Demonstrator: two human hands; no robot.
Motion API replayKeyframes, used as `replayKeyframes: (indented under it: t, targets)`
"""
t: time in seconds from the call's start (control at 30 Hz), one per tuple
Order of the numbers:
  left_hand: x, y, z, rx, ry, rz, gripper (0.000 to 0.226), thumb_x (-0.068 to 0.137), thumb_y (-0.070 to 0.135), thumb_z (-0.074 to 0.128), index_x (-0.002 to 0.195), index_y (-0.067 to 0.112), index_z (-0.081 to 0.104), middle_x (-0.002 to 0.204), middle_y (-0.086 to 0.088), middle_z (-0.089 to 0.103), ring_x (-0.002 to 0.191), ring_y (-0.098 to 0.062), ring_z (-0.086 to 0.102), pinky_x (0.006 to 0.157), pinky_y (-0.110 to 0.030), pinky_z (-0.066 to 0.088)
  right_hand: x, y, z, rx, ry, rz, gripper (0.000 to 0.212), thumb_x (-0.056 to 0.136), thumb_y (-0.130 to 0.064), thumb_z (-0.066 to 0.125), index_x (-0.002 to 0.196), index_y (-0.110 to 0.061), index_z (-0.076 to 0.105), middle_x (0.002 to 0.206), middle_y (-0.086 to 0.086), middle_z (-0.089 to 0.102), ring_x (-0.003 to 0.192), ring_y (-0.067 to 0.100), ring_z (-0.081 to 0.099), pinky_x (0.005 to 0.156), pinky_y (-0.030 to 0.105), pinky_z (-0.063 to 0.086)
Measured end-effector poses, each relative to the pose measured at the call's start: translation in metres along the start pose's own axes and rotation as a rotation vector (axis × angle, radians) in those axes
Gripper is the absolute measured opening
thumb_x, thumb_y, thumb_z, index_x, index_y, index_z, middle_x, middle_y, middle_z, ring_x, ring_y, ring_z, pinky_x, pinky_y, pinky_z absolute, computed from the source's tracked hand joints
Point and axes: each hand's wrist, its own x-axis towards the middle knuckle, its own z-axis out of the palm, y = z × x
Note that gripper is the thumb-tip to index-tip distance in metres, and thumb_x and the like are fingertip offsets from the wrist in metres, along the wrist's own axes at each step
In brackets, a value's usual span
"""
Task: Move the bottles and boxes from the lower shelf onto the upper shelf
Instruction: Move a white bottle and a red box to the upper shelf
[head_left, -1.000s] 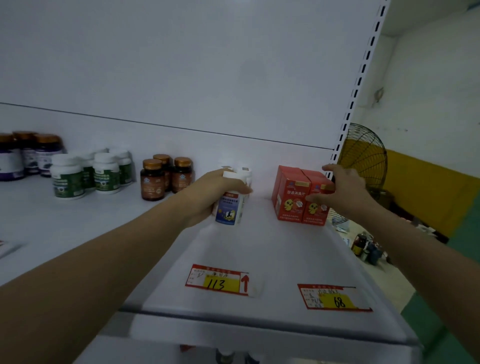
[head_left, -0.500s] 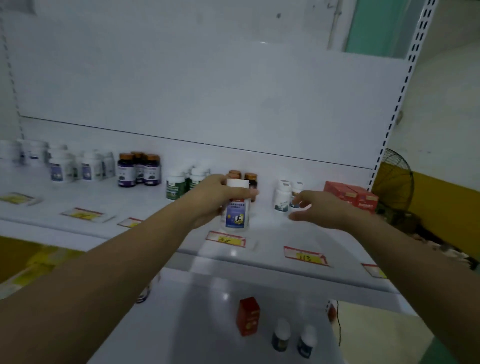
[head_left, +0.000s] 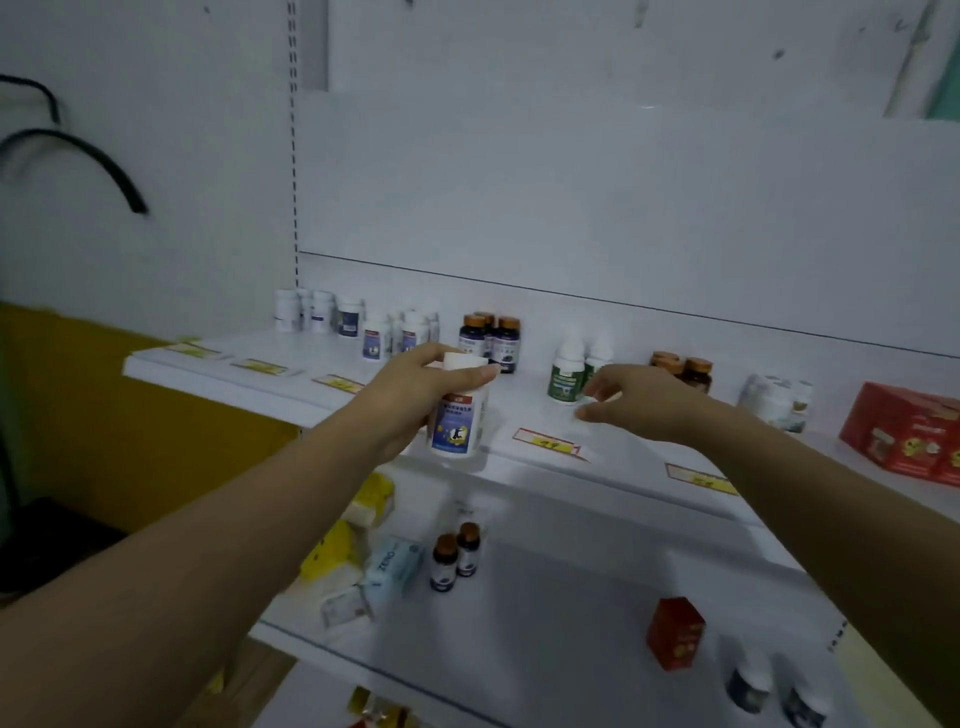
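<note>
1. A white plastic bottle with a blue label and white cap (head_left: 460, 410) stands upright at the front edge of the white metal upper shelf (head_left: 291, 387), wrapped by the left hand (head_left: 415, 395).
2. At 1 o'clock from it stands a white bottle with a green label (head_left: 563, 374), upright, near the back of the upper shelf.
3. Two red cardboard boxes (head_left: 906, 434) sit at 3 o'clock, at the far end of the upper shelf.
4. On the white lower shelf (head_left: 545, 613), two small brown-capped dark bottles (head_left: 454, 556) stand upright, touching, at 6 o'clock.
5. A small red box (head_left: 675, 631) stands upright at 5 o'clock, well apart from them.
6. Yellow and pale boxes (head_left: 363, 551) lie jumbled at 7 o'clock on the lower shelf.
</note>
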Motion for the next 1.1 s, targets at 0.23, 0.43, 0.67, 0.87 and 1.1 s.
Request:
replayKeyframes:
  t: [0.23,0.43,0.67,0.87,1.1]
  targets:
    - [0.049,-0.003,-0.072,0.121,0.167,0.054,0.045,0.072,0.025,0.079,0.112,0.012,0.063,0.114,-0.007,0.066,0.100,-0.022,0.064,0.086,-0.036,0.053,0.066,-0.060,0.029,0.024,-0.012,-0.090,0.045,0.089,-0.042,0.058,0.127,-0.018,0.053,0.129,0.004,0.056,0.115,0.019,0.054,0.093,0.028,0.042]
    - [0.111,-0.012,-0.095,0.238,0.233,0.085,0.053,0.075,0.022,0.077,0.123,0.007,0.058,0.120,-0.008,0.062,0.097,-0.020,0.058,0.070,-0.025,0.047,0.125,-0.079,0.053,0.039,-0.001,-0.099,0.040,0.090,-0.038,0.058,0.123,-0.015,0.056,0.122,0.006,0.059,0.108,0.021,0.054,0.089,0.029,0.042]
    - [0.179,-0.032,-0.116,0.493,0.273,0.146,0.047,0.073,0.028,0.078,0.112,0.008,0.061,0.111,-0.010,0.066,0.091,-0.019,0.058,0.079,-0.029,0.048,0.175,-0.102,0.077,0.005,-0.040,-0.059,0.042,0.092,-0.037,0.056,0.124,-0.011,0.054,0.119,0.009,0.059,0.097,0.018,0.051,0.073,0.019,0.038]
    - [0.237,-0.045,-0.126,0.738,0.171,0.287,0.052,0.069,0.037,0.079,0.106,0.004,0.065,0.107,-0.016,0.062,0.096,-0.028,0.061,0.074,-0.034,0.049,0.193,-0.116,0.092,0.052,0.007,0.115,0.042,0.090,-0.037,0.059,0.125,-0.016,0.054,0.128,0.005,0.058,0.113,0.021,0.055,0.089,0.026,0.042]
    - [0.278,-0.055,-0.125,0.927,0.093,0.382,0.052,0.075,0.040,0.074,0.108,0.002,0.060,0.111,-0.016,0.052,0.098,-0.032,0.057,0.078,-0.036,0.045,0.207,-0.122,0.106,0.106,0.045,0.273,0.044,0.089,-0.037,0.060,0.127,-0.016,0.053,0.129,0.004,0.057,0.113,0.019,0.056,0.087,0.023,0.041]
